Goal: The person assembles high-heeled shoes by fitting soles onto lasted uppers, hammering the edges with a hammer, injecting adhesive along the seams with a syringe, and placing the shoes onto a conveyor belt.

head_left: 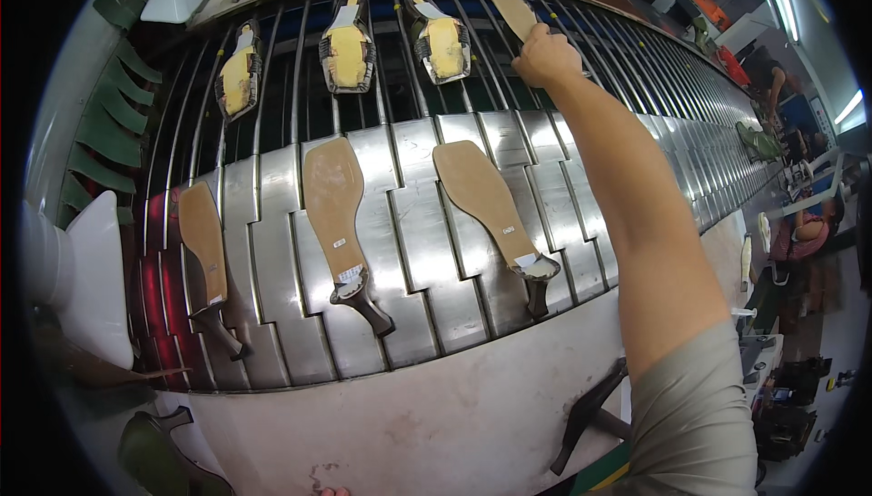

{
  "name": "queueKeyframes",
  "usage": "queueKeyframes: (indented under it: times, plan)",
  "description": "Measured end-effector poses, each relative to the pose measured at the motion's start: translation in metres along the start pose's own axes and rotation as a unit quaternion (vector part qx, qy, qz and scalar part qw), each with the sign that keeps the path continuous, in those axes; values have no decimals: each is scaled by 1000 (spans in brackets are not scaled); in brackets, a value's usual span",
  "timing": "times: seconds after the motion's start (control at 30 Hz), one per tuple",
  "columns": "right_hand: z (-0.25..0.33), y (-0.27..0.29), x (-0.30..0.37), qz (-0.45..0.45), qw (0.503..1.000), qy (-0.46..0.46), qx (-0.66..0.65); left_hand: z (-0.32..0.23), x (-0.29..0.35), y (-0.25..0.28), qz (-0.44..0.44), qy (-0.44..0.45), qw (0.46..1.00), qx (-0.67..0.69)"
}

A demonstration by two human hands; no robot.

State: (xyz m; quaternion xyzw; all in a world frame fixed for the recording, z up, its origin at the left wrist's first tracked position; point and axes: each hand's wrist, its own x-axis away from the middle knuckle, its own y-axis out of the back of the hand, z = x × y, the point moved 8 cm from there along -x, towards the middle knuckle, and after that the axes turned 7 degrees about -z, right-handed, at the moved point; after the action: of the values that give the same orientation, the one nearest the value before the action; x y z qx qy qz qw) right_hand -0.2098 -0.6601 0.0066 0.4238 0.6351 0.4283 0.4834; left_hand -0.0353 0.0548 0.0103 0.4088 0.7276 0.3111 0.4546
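Note:
My right arm stretches across the conveyor, and my right hand [549,57] is closed around one end of a tan shoe sole [514,13] above the far rollers. Only a bit of my left hand [334,492] shows at the bottom edge; its fingers are mostly hidden. Left of my right hand, a shoe upper [443,49] lies bottom-up with a yellow underside. Beside it are a second shoe upper [347,55] and a third [239,83]. Closer in, on metal slats, rest three tan soles with dark heels: left [202,228], middle [333,187] and right [477,189].
The slatted conveyor [418,323] runs off to the far right, bordered by a pale ledge [409,432]. A dark heeled shoe part [586,414] lies by my right sleeve, and a green shoe [159,455] at lower left. Green curved pieces [113,124] line the left side. Other people work at far right.

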Motion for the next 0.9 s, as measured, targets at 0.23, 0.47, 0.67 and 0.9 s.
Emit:
queueKeyframes:
  times: [0.23,0.47,0.67,0.9]
  plan:
    - [-18,128,102,-4,998,61,-8,22,-4,-2,35,0,999,38]
    - [-19,223,314,166,844,-38,-508,-35,-68,24,-97,-100,968,208]
    - [75,193,549,467,486,-66,-736,-69,-71,36,-255,-329,909,-35]
    - [81,120,523,328,604,-74,-722,46,-134,29,-63,41,794,603]
